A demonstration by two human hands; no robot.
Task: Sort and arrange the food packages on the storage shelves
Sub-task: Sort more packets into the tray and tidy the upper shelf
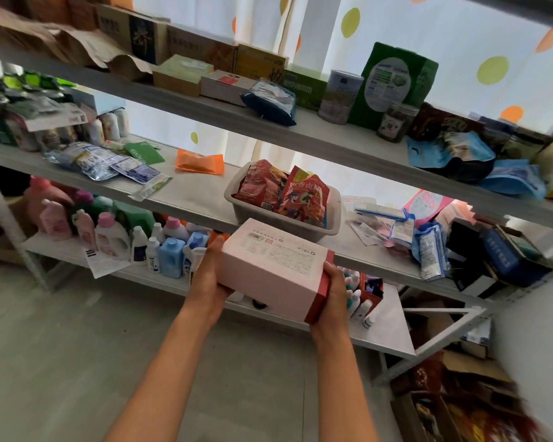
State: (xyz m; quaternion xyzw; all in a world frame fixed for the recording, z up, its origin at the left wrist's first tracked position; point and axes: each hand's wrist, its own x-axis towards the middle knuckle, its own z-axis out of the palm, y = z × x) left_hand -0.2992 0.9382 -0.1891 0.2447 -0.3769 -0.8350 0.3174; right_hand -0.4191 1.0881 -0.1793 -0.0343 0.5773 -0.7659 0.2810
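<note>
A white box with a red end band is held in front of the middle shelf, just below its front edge. My left hand grips the box's left end and my right hand grips its red right end. Behind the box, a grey basket on the middle shelf holds red snack bags. An orange packet and silver-blue sachets lie further left on that shelf. The upper shelf carries boxes, a tin, a green carton and blue bags.
The bottom shelf is crowded with pink, white and blue bottles. Blue packets and dark boxes fill the middle shelf's right end. Cardboard boxes and red bags lie on the floor at lower right. Grey floor lies below my arms.
</note>
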